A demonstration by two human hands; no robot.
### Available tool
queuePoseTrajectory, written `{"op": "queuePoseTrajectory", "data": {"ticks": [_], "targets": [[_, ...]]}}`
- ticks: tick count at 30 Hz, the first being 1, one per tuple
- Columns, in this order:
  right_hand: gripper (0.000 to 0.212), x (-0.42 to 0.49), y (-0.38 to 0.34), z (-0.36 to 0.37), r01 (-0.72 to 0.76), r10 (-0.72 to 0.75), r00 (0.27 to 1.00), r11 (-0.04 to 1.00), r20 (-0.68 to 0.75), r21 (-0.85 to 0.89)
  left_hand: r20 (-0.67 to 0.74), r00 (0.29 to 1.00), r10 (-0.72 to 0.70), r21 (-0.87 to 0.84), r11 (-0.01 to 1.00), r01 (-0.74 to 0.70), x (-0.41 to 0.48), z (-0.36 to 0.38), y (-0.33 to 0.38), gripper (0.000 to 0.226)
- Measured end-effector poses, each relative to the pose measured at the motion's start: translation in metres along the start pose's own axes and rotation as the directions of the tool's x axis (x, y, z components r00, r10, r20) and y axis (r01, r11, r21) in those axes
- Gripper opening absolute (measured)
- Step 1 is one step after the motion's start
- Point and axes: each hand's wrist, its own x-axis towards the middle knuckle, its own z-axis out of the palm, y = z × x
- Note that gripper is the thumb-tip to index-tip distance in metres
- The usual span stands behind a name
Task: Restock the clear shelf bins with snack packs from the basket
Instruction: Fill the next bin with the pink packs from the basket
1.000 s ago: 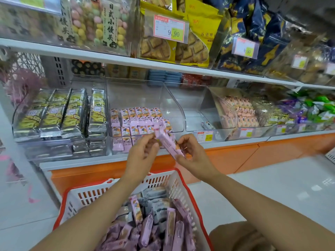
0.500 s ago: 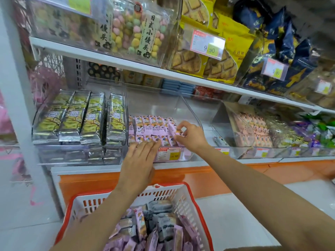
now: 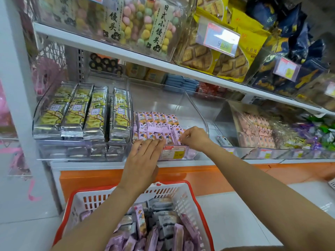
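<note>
Shelf bay, lower tier, listed from the left. Silver-and-yellow biscuit packs [image 3: 81, 115]: stood on edge in a full clear bin, faces forward so the labels read from the aisle; not part of this refill. Basket [image 3: 174, 183]: red-rimmed and white, set directly below the working bin so that stock travels the shortest way up. It carries a loose heap of basket packs [image 3: 154, 232], purple mixed with grey, and so, in my judgement, much remains to shelve. Left hand [image 3: 143, 158]: grip slack, fingers straight and together, holding nothing; the fingertips press on the front row, apparently to keep it upright and squared while the neighbour goes in. Clear bin [image 3: 163, 98]: middle position, holding purple snack packs [image 3: 155, 122] in neat rows at the front only, the back bare; a price tag [image 3: 174, 152] is clipped to its front lip. Right hand [image 3: 194, 137]: grip closed, fingers curled down, pinching a purple pack [image 3: 176, 135] at the right end of the front row, seemingly to seat it in line. Next bin [image 3: 217, 116]: nearly bare, with one small item near its front. Pink packs [image 3: 253, 129]: stacked in the bin beyond, untouched.
</note>
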Motion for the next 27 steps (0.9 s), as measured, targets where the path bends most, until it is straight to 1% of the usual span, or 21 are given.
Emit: {"op": "queuePoseTrajectory", "data": {"ticks": [3,5,6,8,10,11,13,15,17,18,20,22,24,27], "targets": [[0.019,-0.004,0.003,-0.002,0.020,-0.020,1.000,0.999,0.005,0.044,0.005,1.000,-0.002,-0.001,1.000,0.002,0.001,-0.003,0.002,0.082],[0.018,-0.011,0.008,-0.002,0.095,-0.091,0.995,0.991,-0.046,0.099,0.010,1.000,-0.010,0.007,1.000,0.010,0.000,-0.005,0.004,0.085],[0.019,-0.014,0.012,-0.002,0.153,-0.140,0.986,0.978,-0.094,0.143,0.013,1.000,-0.009,0.019,1.000,0.009,-0.001,-0.005,0.005,0.084],[0.019,-0.027,0.017,-0.002,0.290,-0.237,0.946,0.925,-0.220,0.248,0.015,0.999,0.029,0.061,0.998,-0.030,-0.009,-0.003,0.006,0.076],[0.018,-0.048,0.021,-0.001,0.436,-0.330,0.884,0.838,-0.332,0.328,0.009,0.996,0.084,0.089,0.992,-0.084,-0.021,0.005,0.009,0.070],[0.017,-0.060,0.023,0.001,0.490,-0.364,0.857,0.796,-0.366,0.355,0.002,0.994,0.109,0.083,0.991,-0.109,-0.028,0.010,0.010,0.070],[0.011,-0.084,0.029,0.011,0.525,-0.395,0.845,0.739,-0.360,0.422,0.031,0.989,0.146,0.047,0.988,-0.148,-0.040,0.016,0.015,0.075],[0.009,-0.100,0.038,0.031,0.502,-0.413,0.864,0.730,-0.287,0.463,0.107,0.982,0.156,0.026,0.987,-0.160,-0.047,0.023,0.017,0.076],[0.009,-0.107,0.052,0.061,0.440,-0.416,0.896,0.778,-0.155,0.449,0.209,0.970,0.127,0.024,0.991,-0.135,-0.054,0.032,0.015,0.072],[0.011,-0.109,0.059,0.076,0.408,-0.412,0.907,0.806,-0.090,0.429,0.269,0.959,0.092,0.032,0.994,-0.104,-0.058,0.037,0.013,0.074],[0.014,-0.109,0.074,0.107,0.342,-0.379,0.925,0.852,0.015,0.397,0.379,0.925,-0.006,0.074,0.997,-0.023,-0.069,0.046,0.008,0.085],[0.020,-0.109,0.085,0.134,0.234,-0.308,0.937,0.904,0.166,0.357,0.478,0.873,-0.096,0.119,0.992,0.044,-0.081,0.053,0.002,0.099],[0.030,-0.110,0.094,0.154,0.188,-0.267,0.904,0.950,0.333,0.251,0.537,0.832,-0.142,0.159,0.985,0.065,-0.088,0.058,-0.003,0.112],[0.037,-0.114,0.108,0.173,0.243,-0.239,0.819,0.968,0.522,0.063,0.542,0.829,-0.140,0.172,0.984,0.054,-0.088,0.066,-0.006,0.113]]}}
